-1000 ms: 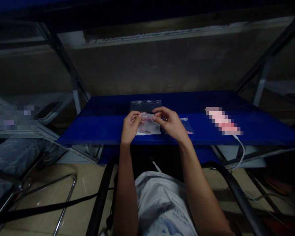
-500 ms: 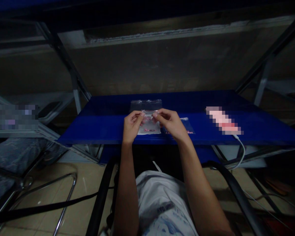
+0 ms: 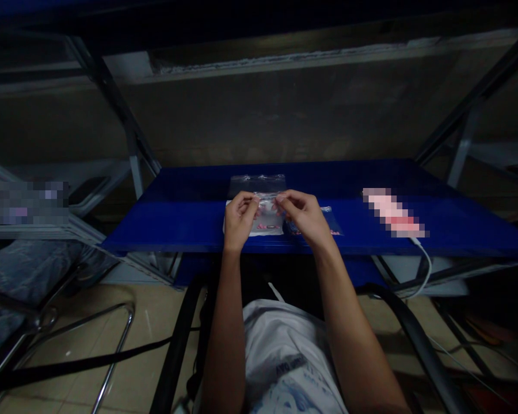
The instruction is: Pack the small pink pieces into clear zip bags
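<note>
Between my hands is a small clear zip bag (image 3: 267, 205) with a few pink bits at its bottom. My left hand (image 3: 240, 217) pinches the bag's upper left edge between thumb and fingers. The upper right edge is pinched by my right hand (image 3: 303, 214). Behind and below the bag lie a white sheet (image 3: 255, 231) and a larger clear bag (image 3: 252, 184), flat on the blue table (image 3: 190, 213). Another small clear bag (image 3: 330, 219) with pink pieces rests beside my right wrist, partly covered by it.
To the right a blurred pink object (image 3: 392, 213) lies with a white cable (image 3: 427, 261) hanging over the front edge. Metal frame posts (image 3: 133, 155) flank the table. At the left a person's denim leg (image 3: 26, 282) is near a chair.
Both hands and the small bag have shifted slightly right. The pinch on the bag's top edge is kept.
</note>
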A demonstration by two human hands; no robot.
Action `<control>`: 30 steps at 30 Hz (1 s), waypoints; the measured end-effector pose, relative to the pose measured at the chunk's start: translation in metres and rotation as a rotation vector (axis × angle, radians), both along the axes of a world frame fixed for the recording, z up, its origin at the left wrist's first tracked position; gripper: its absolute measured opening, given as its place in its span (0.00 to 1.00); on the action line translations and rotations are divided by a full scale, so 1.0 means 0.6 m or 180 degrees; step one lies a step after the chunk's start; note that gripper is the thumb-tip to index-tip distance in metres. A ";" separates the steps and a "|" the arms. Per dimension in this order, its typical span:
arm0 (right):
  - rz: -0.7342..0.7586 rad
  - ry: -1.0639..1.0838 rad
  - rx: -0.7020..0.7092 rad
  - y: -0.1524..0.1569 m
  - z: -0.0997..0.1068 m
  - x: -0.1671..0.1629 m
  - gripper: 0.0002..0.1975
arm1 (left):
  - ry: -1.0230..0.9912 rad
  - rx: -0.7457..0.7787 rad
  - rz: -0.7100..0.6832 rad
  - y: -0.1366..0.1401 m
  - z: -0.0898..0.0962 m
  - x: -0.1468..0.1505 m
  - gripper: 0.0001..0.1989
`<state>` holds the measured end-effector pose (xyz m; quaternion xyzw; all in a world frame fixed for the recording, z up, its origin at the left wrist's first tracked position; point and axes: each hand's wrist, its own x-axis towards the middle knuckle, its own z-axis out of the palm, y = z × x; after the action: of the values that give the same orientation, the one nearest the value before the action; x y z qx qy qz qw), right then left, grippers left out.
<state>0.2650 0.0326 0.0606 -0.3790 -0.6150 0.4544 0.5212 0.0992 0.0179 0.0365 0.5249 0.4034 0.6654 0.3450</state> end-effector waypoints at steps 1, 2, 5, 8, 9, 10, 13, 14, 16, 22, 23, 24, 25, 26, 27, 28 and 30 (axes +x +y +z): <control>-0.0013 0.0007 -0.0019 0.000 0.000 0.000 0.18 | 0.0004 0.0011 -0.0023 0.000 0.000 0.001 0.08; -0.0031 0.0020 -0.0031 0.000 -0.001 -0.001 0.18 | 0.0010 0.0017 -0.0040 0.000 0.001 0.003 0.09; -0.0019 0.0024 -0.0037 0.002 -0.004 -0.003 0.21 | 0.0059 -0.0030 -0.0115 -0.002 0.005 0.008 0.10; 0.0081 -0.0009 0.0025 0.004 -0.009 -0.003 0.21 | 0.0121 -0.0091 -0.0184 -0.005 0.010 0.012 0.12; 0.0115 -0.0027 0.0074 0.005 -0.010 -0.002 0.20 | 0.0141 -0.0101 -0.0190 -0.005 0.011 0.013 0.12; 0.0136 -0.0047 0.0134 0.005 -0.011 -0.001 0.20 | 0.0161 -0.0108 -0.0191 -0.005 0.011 0.014 0.12; 0.0103 -0.0140 0.0264 0.006 -0.013 0.002 0.17 | 0.0225 -0.0106 -0.0194 -0.004 0.010 0.015 0.12; 0.0067 -0.0162 0.0267 0.006 -0.014 0.003 0.16 | 0.0253 -0.0094 -0.0189 -0.004 0.009 0.015 0.11; 0.0014 -0.0170 0.0225 0.006 -0.014 0.003 0.16 | 0.0334 -0.0079 -0.0153 -0.003 0.007 0.015 0.11; 0.0150 -0.0231 0.0087 0.008 -0.014 0.007 0.17 | 0.0574 -0.0173 0.0105 -0.002 0.002 0.014 0.09; 0.0156 -0.0252 0.0096 0.008 -0.014 0.009 0.17 | 0.0569 -0.0161 0.0099 -0.002 0.002 0.014 0.09; 0.0151 -0.0275 0.0110 0.008 -0.013 0.011 0.17 | 0.0553 -0.0139 0.0066 -0.002 0.003 0.015 0.09; 0.0138 -0.0298 0.0126 0.008 -0.013 0.014 0.16 | 0.0530 -0.0118 0.0008 -0.002 0.004 0.016 0.09; 0.0116 -0.0312 0.0142 0.008 -0.013 0.016 0.15 | 0.0497 -0.0107 -0.0071 -0.003 0.005 0.017 0.09; 0.0094 -0.0323 0.0158 0.008 -0.013 0.018 0.15 | 0.0454 -0.0114 -0.0156 -0.003 0.005 0.018 0.10; 0.0070 -0.0334 0.0180 0.007 -0.013 0.020 0.14 | 0.0406 -0.0134 -0.0223 -0.003 0.006 0.019 0.11; 0.0043 -0.0382 0.0236 0.006 -0.013 0.023 0.13 | 0.0336 -0.0190 -0.0277 -0.002 0.006 0.021 0.13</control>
<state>0.2790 0.0364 0.0528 -0.3819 -0.6641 0.4113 0.4939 0.1120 0.0165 0.0401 0.5658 0.4174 0.6089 0.3672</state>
